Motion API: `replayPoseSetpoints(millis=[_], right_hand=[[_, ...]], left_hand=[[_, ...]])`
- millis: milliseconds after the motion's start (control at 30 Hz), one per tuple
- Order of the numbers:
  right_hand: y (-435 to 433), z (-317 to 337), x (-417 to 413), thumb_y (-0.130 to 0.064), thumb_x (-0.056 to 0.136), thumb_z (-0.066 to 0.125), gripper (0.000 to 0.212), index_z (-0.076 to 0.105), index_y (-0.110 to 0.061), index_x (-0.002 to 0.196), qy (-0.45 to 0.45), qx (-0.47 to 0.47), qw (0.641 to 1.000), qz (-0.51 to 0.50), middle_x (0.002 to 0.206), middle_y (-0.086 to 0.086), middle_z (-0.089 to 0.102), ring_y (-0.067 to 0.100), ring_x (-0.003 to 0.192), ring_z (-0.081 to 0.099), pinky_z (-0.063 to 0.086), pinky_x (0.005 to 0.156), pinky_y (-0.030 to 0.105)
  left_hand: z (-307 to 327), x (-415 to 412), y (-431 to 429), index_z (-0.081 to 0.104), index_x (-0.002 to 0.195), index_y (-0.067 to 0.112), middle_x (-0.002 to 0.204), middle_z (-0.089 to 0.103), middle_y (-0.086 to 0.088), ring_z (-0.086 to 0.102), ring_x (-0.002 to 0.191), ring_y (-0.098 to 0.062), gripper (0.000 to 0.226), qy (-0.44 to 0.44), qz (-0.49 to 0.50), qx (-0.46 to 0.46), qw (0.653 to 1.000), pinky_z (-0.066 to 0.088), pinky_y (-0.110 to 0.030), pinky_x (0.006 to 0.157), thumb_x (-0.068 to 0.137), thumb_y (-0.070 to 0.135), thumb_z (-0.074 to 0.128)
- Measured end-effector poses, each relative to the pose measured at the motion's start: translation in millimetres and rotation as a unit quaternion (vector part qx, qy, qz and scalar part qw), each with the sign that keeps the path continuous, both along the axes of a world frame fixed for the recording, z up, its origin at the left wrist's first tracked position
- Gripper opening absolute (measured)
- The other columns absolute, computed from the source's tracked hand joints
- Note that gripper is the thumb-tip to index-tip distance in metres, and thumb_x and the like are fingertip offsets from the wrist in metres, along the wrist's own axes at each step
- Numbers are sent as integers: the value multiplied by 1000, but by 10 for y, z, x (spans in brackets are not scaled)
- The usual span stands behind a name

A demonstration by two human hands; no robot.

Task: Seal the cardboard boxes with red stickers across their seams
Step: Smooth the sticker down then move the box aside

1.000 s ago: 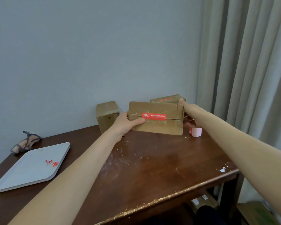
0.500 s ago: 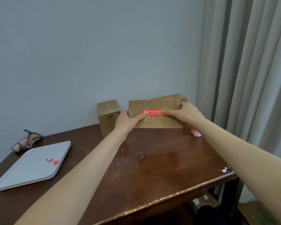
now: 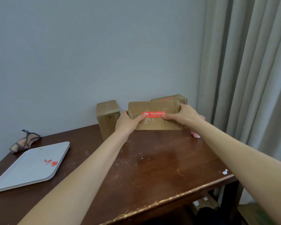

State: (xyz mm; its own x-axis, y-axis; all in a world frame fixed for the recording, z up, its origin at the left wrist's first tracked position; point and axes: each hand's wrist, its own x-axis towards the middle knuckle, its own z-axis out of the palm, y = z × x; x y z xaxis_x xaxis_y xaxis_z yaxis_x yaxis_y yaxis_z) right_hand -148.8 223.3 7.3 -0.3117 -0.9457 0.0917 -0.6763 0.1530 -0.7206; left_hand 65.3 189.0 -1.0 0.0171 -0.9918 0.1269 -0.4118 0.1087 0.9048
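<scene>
At the far left of the bench point(image 3: 152, 159) lies a bundle in grey netting point(image 3: 24, 142), and just beside it a pale tray point(image 3: 15, 176) with a few red scraps point(image 3: 51, 162) on it. Further right a small box point(image 3: 108, 117) stands upright against the wall.

The left hand point(image 3: 128, 123) grips the left end of the wide box point(image 3: 154, 106), fingers curled behind it and thumb pressed on the left end of the red sticker point(image 3: 153, 114). The sticker lies across the seam on the face turned toward the person. The box sits near the back of the bench with its lower edge at or just above the wood; which of the two cannot be told. The right hand point(image 3: 185, 116) grasps the right end the same way, thumb on the sticker's right end. Another box point(image 3: 169, 98) sits just behind, and a sticker roll point(image 3: 195, 133) stands beside the right wrist, near the curtain point(image 3: 250, 78).

The likely step is smoothing the sticker down. The main risk is poor bonding: shiny tape residue shows around the seam, so the ends may lift unless pressed firmly. Uneven thumb pressure could crease the sticker or tip the box back into the one behind. The right forearm could also knock the roll off the bench.
</scene>
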Motion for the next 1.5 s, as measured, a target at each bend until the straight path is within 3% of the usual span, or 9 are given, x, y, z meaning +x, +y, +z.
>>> replayPoseSetpoints(millis=[100, 267, 467, 633, 800, 933, 1133, 1400, 1500], right_hand=[[-9, -13, -29, -66, 64, 72, 70, 55, -17, 112, -22, 2, 1000, 15, 105, 0, 63, 19, 92, 61, 56, 83, 43], [11, 1, 0, -77, 66, 59, 66, 62, -20, 98, -44, -18, 999, 7, 92, -3, 66, 17, 86, 63, 54, 83, 39], [23, -9, -9, -63, 82, 57, 38, 59, -25, 76, -44, -10, 999, 5, 84, -4, 64, 20, 85, 60, 49, 79, 33], [-31, -4, 14, -77, 60, 65, 69, 60, -22, 101, -15, 6, 1000, -6, 94, -3, 64, 20, 90, 61, 53, 85, 40], [-80, 24, 58, -74, 61, 67, 74, 60, -17, 108, -12, 20, 1000, 0, 99, 0, 66, 22, 92, 63, 54, 85, 43], [-77, 39, 129, -81, 61, 62, 106, 38, -12, 138, 38, 36, 998, -38, 126, 4, 57, 28, 114, 57, 44, 80, 35], [-148, -43, 228, -84, 53, 65, 124, 25, -8, 143, 13, 39, 997, -66, 137, 8, 49, 30, 122, 52, 47, 92, 41], [-237, -56, 58, -57, 75, 69, 68, 47, -13, 122, 40, 14, 999, -19, 121, 4, 58, 27, 110, 55, 47, 86, 40], [-230, -32, 56, -61, 77, 65, 73, 46, -12, 127, 32, 8, 999, -13, 125, 5, 57, 27, 113, 54, 47, 87, 39]], left_hand=[[-29, 2, -22, 54, 116, 19, 110, 65, 0, 63, 99, -21, 52, -9, -2, 6, 1000, 54, -42, 87, 77, 51, 67], [19, -46, -5, 49, 123, 17, 112, 62, -1, 62, 99, -24, 86, -15, 23, 7, 1000, 54, -42, 83, 62, 77, 58], [-45, -53, -75, 48, 122, 15, 114, 60, -3, 60, 95, -22, 64, -35, 27, 30, 999, 54, -41, 83, 82, 64, 52], [-49, -82, -122, 51, 121, 14, 111, 60, -2, 58, 90, -20, 64, -26, 16, 51, 998, 50, -33, 69, 82, 64, 54], [-49, -79, -156, 57, 118, 25, 109, 66, 4, 64, 95, -19, 99, -80, 16, 30, 996, 57, -37, 75, 40, 86, 61], [-55, -117, -138, 43, 134, 25, 123, 60, 6, 60, 107, -19, 90, -118, -3, 1, 993, 53, -41, 88, 64, 79, 54], [-132, -157, -141, 37, 139, 21, 126, 58, -3, 59, 109, -26, 88, -226, 22, -61, 972, 52, -44, 85, 73, 79, 41], [-238, -106, -150, 41, 135, 19, 122, 60, 1, 60, 105, -23, 62, -203, 21, -45, 978, 53, -44, 85, 88, 60, 45], [-214, -131, -165, 42, 134, 20, 122, 60, 2, 60, 105, -23, 60, -191, 20, -44, 980, 53, -42, 85, 89, 58, 45]])
